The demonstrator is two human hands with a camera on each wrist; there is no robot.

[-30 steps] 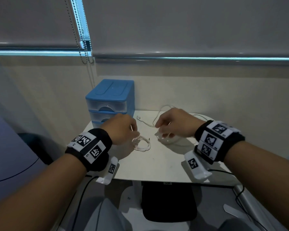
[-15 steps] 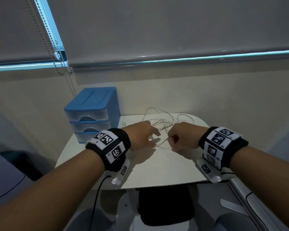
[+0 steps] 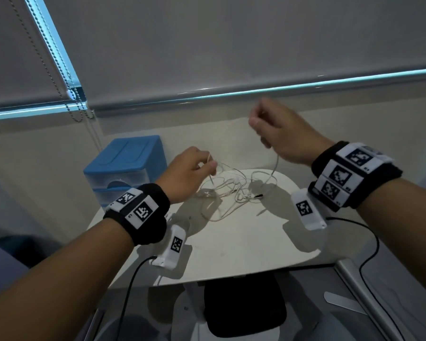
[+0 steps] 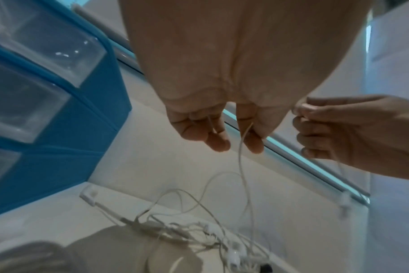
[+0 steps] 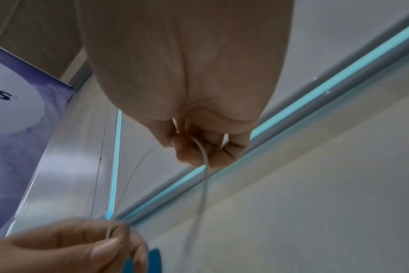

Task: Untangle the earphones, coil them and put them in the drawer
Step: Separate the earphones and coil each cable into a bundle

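White earphones lie in a loose tangle on the small white table, with strands rising to both hands. My left hand pinches a strand just above the tangle, and its cord hangs down from between the fingers. My right hand is raised higher and to the right, fingers curled round another strand that drops to the table. The blue drawer unit with clear drawers stands at the table's back left; its drawers look closed.
A wall with a lowered roller blind and bead chain runs behind the table. A black chair seat sits under the table's front edge. Black cables trail from my wrist cameras. The table's front half holds only shadows.
Both hands have lifted off the table and drawn apart. The right hand rose high to the right, pulling a strand out of the tangle; the left hand holds its strand lower.
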